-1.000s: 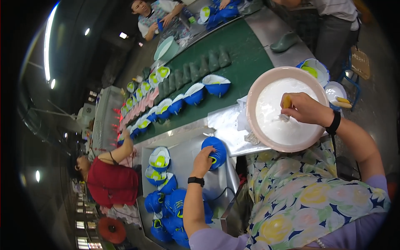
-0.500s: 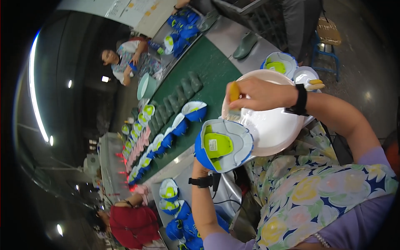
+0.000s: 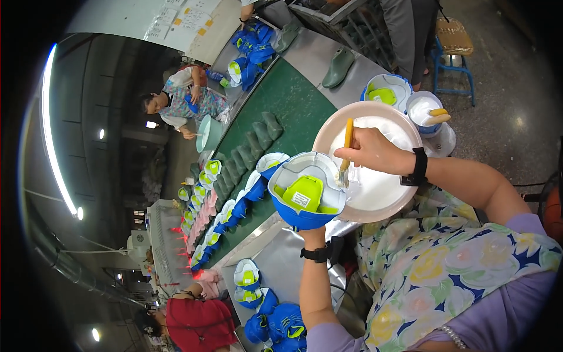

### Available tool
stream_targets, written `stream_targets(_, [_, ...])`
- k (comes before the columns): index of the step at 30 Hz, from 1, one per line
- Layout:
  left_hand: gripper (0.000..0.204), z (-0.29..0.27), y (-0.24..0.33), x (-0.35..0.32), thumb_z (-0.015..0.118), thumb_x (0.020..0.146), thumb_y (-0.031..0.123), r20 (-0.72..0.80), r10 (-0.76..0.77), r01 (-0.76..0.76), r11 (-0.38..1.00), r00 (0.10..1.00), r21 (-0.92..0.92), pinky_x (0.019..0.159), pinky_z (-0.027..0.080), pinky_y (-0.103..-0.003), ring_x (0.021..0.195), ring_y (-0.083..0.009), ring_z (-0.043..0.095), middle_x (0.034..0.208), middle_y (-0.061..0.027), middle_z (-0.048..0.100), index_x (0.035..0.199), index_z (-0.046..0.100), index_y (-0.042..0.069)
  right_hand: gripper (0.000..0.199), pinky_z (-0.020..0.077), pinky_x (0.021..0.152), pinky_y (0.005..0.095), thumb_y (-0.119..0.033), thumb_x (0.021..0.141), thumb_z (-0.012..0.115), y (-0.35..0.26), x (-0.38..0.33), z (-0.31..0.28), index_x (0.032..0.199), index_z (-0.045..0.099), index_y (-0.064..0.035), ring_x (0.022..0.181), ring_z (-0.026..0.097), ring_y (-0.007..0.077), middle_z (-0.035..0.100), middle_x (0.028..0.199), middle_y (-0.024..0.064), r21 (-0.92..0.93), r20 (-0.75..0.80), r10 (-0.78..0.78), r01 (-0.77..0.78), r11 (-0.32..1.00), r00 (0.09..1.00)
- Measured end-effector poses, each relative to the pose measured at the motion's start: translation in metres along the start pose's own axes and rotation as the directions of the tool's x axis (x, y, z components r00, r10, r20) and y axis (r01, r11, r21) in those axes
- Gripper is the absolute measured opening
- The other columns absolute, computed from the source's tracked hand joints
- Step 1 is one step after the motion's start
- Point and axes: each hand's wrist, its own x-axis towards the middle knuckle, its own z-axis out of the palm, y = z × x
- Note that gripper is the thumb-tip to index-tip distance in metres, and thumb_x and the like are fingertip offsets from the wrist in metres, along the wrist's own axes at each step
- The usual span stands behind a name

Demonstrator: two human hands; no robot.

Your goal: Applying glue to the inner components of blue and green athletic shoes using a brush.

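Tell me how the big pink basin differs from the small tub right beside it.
The pink basin is wide; the small tub is far narrower. The right hand, holding a brush, shows over the pink basin, while two yellow handles jut past the small tub's right edge. Both look white inside.

A brown stool (image 3: 454, 38) with blue legs stands at the upper right. A long, bright light (image 3: 46, 117) bends down the left. Papers (image 3: 194, 20) are on a white board (image 3: 126, 23) near the top. A person in red (image 3: 199, 322) is at the bottom left.
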Motion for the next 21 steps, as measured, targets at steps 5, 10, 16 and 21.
stream_targets(5, [0.049,-0.003,-0.008,-0.011,0.066,0.089,0.018,-0.045,0.277,-0.243,0.9,0.96,0.361,0.098,0.047,-0.038,0.114,-0.0231,0.058,0.12,-0.0115,0.06,0.132,0.049,0.002,0.034,0.0499,0.053,0.0249,-0.026,0.088,0.068,0.006,-0.009,0.011,0.096,0.062,0.0065,0.059,0.063,0.0121,0.069,0.079,0.0122,0.165,0.05,0.191,-0.197,0.967,0.98])
stream_targets(10, [0.046,-0.004,-0.016,-0.005,0.066,0.087,0.016,-0.154,0.201,-0.175,0.97,0.967,0.17,0.1,0.044,-0.038,0.112,-0.024,0.057,0.118,-0.0121,0.061,0.128,0.051,0.0,0.03,0.0509,0.055,0.0235,-0.024,0.089,0.067,0.004,-0.018,0.015,0.096,0.062,0.005,0.06,0.063,0.0114,0.069,0.08,0.01,0.164,0.108,0.212,-0.228,0.96,0.971])
stream_targets(16, [0.035,-0.026,-0.012,0.022,0.053,0.097,0.025,0.045,-0.371,0.364,0.871,0.927,-0.33,0.088,0.053,-0.037,0.1,-0.023,0.062,0.117,-0.0132,0.062,0.123,0.054,0.003,0.033,0.0541,0.062,0.0282,-0.026,0.088,0.069,-0.006,-0.01,-0.004,0.097,0.064,0.0053,0.069,0.068,0.0182,0.07,0.081,0.0135,0.205,0.014,-0.096,0.091,0.975,0.995])
stream_targets(21, [0.051,-0.033,-0.002,0.001,0.047,0.098,0.043,0.632,-0.655,0.891,0.149,0.414,-0.429,0.083,0.058,-0.043,0.103,-0.0277,0.066,0.122,-0.011,0.063,0.134,0.05,0.007,0.025,0.0535,0.073,0.0324,-0.02,0.087,0.07,-0.012,-0.004,-0.019,0.099,0.064,0.0009,0.08,0.069,0.0245,0.069,0.088,0.0153,0.027,0.07,-0.331,0.33,0.944,0.941])
